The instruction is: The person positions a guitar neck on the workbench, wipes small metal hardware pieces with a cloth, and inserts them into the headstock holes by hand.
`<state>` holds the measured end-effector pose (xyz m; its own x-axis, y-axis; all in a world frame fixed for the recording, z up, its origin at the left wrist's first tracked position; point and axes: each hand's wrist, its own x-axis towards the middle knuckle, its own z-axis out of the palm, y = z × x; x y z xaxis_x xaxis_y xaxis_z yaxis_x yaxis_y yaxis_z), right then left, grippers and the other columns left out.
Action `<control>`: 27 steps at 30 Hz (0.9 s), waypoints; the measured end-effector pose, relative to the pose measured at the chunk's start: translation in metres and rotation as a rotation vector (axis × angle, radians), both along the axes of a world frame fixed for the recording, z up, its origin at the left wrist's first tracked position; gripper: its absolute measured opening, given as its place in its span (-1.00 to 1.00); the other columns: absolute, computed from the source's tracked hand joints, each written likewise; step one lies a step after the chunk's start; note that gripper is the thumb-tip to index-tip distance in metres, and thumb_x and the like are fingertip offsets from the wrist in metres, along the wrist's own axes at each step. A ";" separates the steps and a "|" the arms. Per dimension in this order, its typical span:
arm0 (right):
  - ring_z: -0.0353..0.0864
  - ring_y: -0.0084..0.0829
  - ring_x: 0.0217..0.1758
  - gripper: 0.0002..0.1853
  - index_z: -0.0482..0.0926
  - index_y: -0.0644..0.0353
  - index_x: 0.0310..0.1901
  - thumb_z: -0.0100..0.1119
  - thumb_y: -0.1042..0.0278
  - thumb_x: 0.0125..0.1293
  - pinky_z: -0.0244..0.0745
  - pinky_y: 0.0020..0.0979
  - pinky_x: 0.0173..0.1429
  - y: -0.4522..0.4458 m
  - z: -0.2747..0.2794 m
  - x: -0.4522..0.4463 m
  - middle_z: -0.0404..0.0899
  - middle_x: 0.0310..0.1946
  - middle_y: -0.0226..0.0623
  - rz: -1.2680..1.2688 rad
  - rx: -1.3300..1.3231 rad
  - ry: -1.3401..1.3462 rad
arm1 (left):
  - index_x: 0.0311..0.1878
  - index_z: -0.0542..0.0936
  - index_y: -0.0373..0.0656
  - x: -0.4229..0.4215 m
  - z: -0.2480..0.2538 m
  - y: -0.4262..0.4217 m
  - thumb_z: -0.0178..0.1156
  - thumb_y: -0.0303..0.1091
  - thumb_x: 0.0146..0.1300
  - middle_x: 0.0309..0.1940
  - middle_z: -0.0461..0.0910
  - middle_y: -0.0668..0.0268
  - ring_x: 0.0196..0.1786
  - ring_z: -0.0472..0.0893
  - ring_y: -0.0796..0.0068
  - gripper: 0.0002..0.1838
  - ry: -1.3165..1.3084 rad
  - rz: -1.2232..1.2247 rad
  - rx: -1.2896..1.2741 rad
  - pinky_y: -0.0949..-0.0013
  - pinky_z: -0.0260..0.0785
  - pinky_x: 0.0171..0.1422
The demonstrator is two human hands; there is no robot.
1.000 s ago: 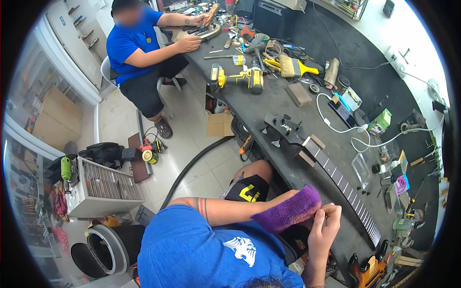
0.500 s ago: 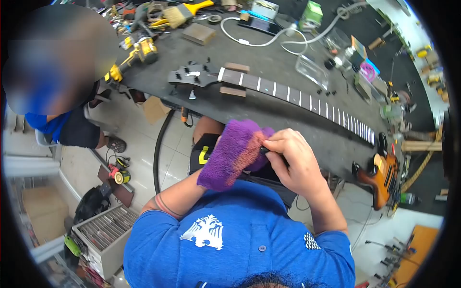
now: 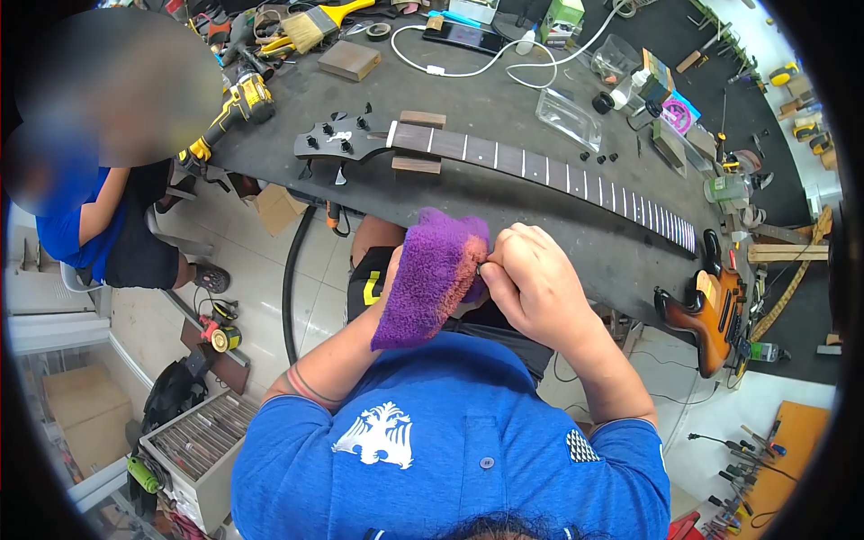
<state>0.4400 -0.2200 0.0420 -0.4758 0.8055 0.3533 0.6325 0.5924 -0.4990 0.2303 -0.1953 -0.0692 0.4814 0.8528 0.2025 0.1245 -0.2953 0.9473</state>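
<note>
A fuzzy purple cloth (image 3: 423,279) with an orange-brown patch drapes over my left hand (image 3: 393,262), which holds it up in front of my chest; its fingers are mostly hidden. At the cloth's right edge, my right hand (image 3: 531,283) is closed in a pinch on a small dark piece (image 3: 483,267), pressed against the cloth. That piece is too small to name. Beyond my hands lies a guitar neck (image 3: 540,168) with a dark fretboard and a black headstock (image 3: 337,144). Several small black parts (image 3: 600,158) sit on the bench behind it.
Wooden blocks (image 3: 417,165) support the neck on the dark workbench (image 3: 432,81). A sunburst guitar body (image 3: 711,315) stands at the right. A yellow drill (image 3: 236,108), a brush (image 3: 315,25) and a clear plastic tray (image 3: 569,120) lie around. Another person (image 3: 117,216) sits at the left.
The view has shifted slightly, so the bench things appear further left. My right hand has turned a little, with its fingers more curled at the cloth's edge. The cloth stays in my left hand.
</note>
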 end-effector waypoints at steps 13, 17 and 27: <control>0.38 -0.61 -0.08 -0.74 0.48 0.18 0.06 -0.03 0.15 0.84 0.39 -0.46 0.08 -0.024 -0.036 0.000 0.42 -0.16 -0.49 0.005 -0.771 1.000 | 0.33 0.69 -0.29 0.000 0.055 0.003 0.25 -0.39 0.61 0.15 0.78 0.14 0.14 0.79 0.35 -0.66 0.002 -0.131 -0.279 0.30 0.68 0.25; 0.41 -0.51 -0.06 -0.85 0.47 0.20 -0.01 0.10 0.31 0.76 0.41 -0.39 0.11 -0.027 -0.033 0.004 0.43 -0.19 -0.40 -0.033 -0.647 0.801 | 0.27 0.73 -0.25 0.002 0.020 -0.009 0.40 -0.39 0.51 0.10 0.81 0.17 0.07 0.81 0.39 -0.66 -0.279 -0.034 -0.339 0.32 0.70 0.18; 0.48 -0.32 -0.04 -0.88 0.50 0.21 -0.04 0.22 0.40 0.69 0.47 -0.22 0.19 -0.029 -0.036 0.002 0.50 -0.14 -0.28 -0.016 -0.393 0.651 | 0.25 0.73 -0.23 0.006 0.018 -0.019 0.46 -0.45 0.48 0.12 0.78 0.27 0.10 0.77 0.51 -0.68 -0.227 0.079 -0.181 0.39 0.67 0.20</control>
<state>0.4425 -0.2486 0.0064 -0.2566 0.9352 0.2440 0.1452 0.2869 -0.9469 0.2362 -0.2145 -0.0512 0.3718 0.9179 0.1388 -0.0804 -0.1171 0.9899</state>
